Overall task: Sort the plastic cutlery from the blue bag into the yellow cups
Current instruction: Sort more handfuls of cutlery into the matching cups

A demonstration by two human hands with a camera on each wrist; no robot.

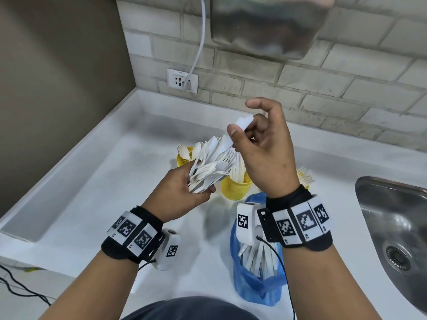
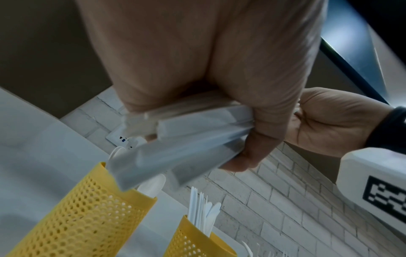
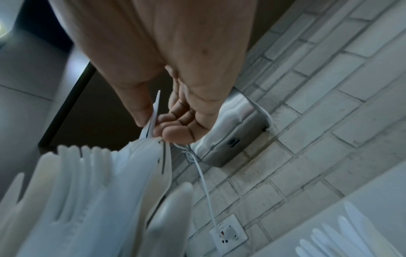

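My left hand [image 1: 196, 185] grips a fanned bundle of white plastic cutlery [image 1: 211, 162] by the handles, over the counter; its fingers [image 2: 261, 125] wrap the handles [image 2: 193, 137]. My right hand [image 1: 241, 132] pinches one white piece [image 1: 244, 121] at the bundle's top between thumb and fingers [image 3: 175, 132]; which kind it is I cannot tell. Three yellow mesh cups stand behind: the left cup [image 1: 184, 158] with spoons, the middle cup [image 1: 234, 188] with knives, and the right cup [image 1: 301, 175] with forks, mostly hidden by my wrist. The blue bag [image 1: 254, 287] lies near me with cutlery in it.
A steel sink [image 1: 392, 227] is sunk into the counter at the right. On the brick wall are a socket [image 1: 182, 80], a white cable [image 1: 198, 49] and a steel appliance [image 1: 265, 26]. Black cables [image 1: 20, 287] trail at the lower left. The white counter [image 1: 104, 181] has a raised back edge.
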